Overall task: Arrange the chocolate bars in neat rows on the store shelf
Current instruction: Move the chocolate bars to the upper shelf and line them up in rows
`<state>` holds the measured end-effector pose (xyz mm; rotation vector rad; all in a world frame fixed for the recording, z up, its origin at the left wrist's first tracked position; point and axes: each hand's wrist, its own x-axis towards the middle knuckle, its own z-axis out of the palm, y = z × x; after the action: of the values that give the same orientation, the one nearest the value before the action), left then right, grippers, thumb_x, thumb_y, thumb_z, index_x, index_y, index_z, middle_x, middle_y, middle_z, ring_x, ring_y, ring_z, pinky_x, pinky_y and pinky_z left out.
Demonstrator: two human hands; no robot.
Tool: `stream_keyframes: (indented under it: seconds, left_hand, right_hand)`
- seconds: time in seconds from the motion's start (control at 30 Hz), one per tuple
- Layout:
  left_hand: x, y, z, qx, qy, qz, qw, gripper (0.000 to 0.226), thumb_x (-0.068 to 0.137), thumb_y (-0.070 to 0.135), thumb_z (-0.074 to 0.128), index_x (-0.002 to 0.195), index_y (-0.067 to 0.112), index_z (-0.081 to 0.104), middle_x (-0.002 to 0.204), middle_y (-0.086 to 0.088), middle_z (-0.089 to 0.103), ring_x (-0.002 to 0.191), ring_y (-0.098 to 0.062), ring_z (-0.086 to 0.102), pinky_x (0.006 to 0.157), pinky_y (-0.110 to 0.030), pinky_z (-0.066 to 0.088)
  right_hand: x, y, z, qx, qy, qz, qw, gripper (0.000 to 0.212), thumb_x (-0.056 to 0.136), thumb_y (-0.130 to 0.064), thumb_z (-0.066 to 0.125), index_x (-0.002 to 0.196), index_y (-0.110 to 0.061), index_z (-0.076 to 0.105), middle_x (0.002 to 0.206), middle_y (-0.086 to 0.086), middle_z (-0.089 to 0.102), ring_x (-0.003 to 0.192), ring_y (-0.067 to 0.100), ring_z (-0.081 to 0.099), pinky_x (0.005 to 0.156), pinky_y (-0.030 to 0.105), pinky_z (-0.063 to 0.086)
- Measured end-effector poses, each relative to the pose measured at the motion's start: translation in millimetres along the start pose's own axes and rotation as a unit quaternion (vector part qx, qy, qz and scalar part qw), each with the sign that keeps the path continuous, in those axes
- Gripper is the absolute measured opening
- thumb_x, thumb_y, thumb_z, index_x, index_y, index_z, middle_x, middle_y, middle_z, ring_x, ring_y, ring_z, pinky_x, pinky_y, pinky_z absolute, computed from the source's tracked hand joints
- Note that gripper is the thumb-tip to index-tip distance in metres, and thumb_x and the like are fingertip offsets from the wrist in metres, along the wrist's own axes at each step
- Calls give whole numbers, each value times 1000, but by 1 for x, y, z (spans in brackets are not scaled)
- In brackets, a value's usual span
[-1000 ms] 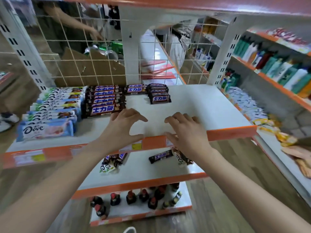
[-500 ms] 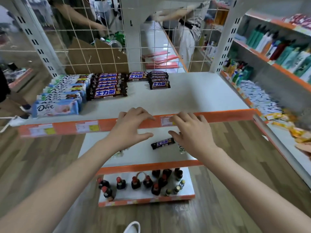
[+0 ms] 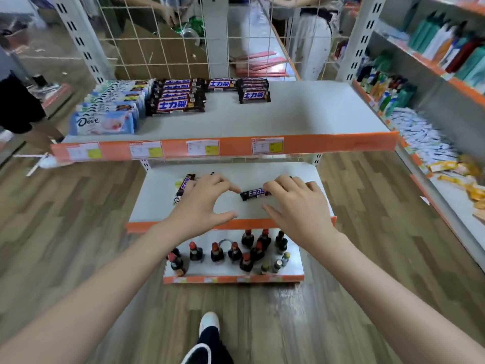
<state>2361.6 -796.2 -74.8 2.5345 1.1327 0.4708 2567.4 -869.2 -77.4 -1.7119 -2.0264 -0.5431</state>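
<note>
A: Hand status?

B: Both over the middle shelf (image 3: 147, 203). Left hand (image 3: 202, 199) sits near its left half, fingers spread and lightly curved, thumb out toward the front edge. Holding nothing that can be seen. Fingertips lie over a loose dark bar (image 3: 183, 185) angled near the shelf's back-left; cannot tell if they touch it.

A: Right?

B: Right hand (image 3: 296, 203) near the right half, fingers curved, thumb out along the front edge. Its fingertips cover the right end of a single dark chocolate bar (image 3: 253, 194) lying flat mid-shelf, long side roughly parallel to the front edge. Looks like contact, not a closed grip; fingers stay fairly wide.

A: Stocked bars?

B: Top shelf (image 3: 301, 119), back-left area. Pale Dove bars (image 3: 102, 123) stacked in a column along the left edge. Just right of them, a column of dark bars with blue-white lettering (image 3: 174, 101). One more dark bar (image 3: 223, 84) at the back edge, then a short stack (image 3: 254, 91) right of that. Right half of the top shelf carries none of these.

A: Anything else?

B: Bottom shelf (image 3: 296, 269) holds small dark bottles with red caps (image 3: 217, 253). Neighbouring rack on the right has coloured bottles (image 3: 446, 46). Orange price strip (image 3: 338, 144) with labels on the top shelf's front edge.
</note>
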Motion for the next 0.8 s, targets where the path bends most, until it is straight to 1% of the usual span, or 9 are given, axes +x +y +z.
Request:
stream_keyframes:
  seconds: [0.07, 0.13, 0.27, 0.4, 0.47, 0.57, 0.63, 0.73, 0.8]
  left_hand:
    - [-7, 2, 5, -4, -1, -6, 1000, 39, 77, 40, 70, 113, 36, 56, 101, 20, 41, 97, 0, 35, 83, -30, 22]
    - [-12, 1, 9, -9, -4, -13, 1000, 38, 77, 40, 70, 112, 37, 56, 101, 21, 40, 98, 2, 35, 82, -30, 21]
    - [-19, -4, 22, -17, -16, -31, 999, 39, 78, 41, 69, 114, 35, 56, 108, 19, 45, 109, -4, 41, 85, -33, 24]
    - [-23, -10, 40, -22, -30, -44, 998, 39, 77, 42, 69, 113, 32, 57, 112, 13, 52, 113, -9, 45, 91, -37, 29]
    - [-22, -12, 50, -29, -44, -47, 998, 40, 75, 48, 64, 112, 33, 58, 111, 12, 53, 109, -10, 49, 95, -43, 35]
    - [-15, -18, 65, -33, -53, -37, 997, 45, 70, 57, 51, 108, 35, 58, 104, 15, 52, 103, -12, 51, 90, -49, 41]
    - [-9, -22, 76, -35, -58, -37, 997, 46, 69, 57, 49, 108, 34, 58, 104, 15, 52, 103, -11, 51, 89, -47, 41]
    - [4, -28, 90, -33, -67, -42, 996, 48, 69, 56, 46, 109, 34, 59, 107, 13, 54, 104, -11, 51, 84, -38, 38]
    - [14, -33, 100, -29, -77, -47, 995, 42, 72, 52, 53, 109, 34, 59, 108, 12, 54, 104, -11, 51, 81, -35, 35]
  right_hand:
    - [-7, -4, 2, 7, -15, -1, 1000, 30, 68, -28, 78, 92, -16, 64, 86, 2, 63, 71, 25, 60, 61, 34, 43]
    - [-13, -7, 5, 12, -28, 3, 1000, 30, 69, -28, 76, 94, -16, 64, 87, 1, 63, 72, 25, 60, 62, 34, 43]
    - [-23, -13, 17, 14, -41, 6, 999, 28, 69, -24, 74, 95, -16, 64, 87, 1, 62, 72, 26, 59, 61, 34, 43]
    - [-36, -17, 30, 22, -42, 8, 999, 27, 65, -25, 78, 86, -16, 64, 80, 2, 61, 67, 27, 59, 58, 31, 40]
    - [-42, -17, 38, 28, -56, 12, 998, 30, 63, -27, 79, 84, -15, 62, 77, 4, 58, 66, 27, 58, 58, 31, 40]
    - [-48, -13, 52, 28, -82, 31, 996, 29, 63, -27, 77, 85, -16, 62, 77, 3, 58, 67, 27, 58, 58, 32, 40]
    - [-52, -6, 61, 31, -93, 38, 995, 28, 64, -26, 76, 86, -15, 61, 78, 3, 58, 67, 27, 57, 57, 32, 39]
    - [-53, 8, 75, 27, -100, 50, 993, 25, 67, -25, 75, 86, -15, 62, 79, 2, 59, 67, 27, 58, 58, 32, 40]
    - [-52, 19, 86, 23, -110, 59, 992, 25, 69, -27, 75, 87, -15, 62, 81, 2, 60, 70, 26, 59, 59, 33, 40]
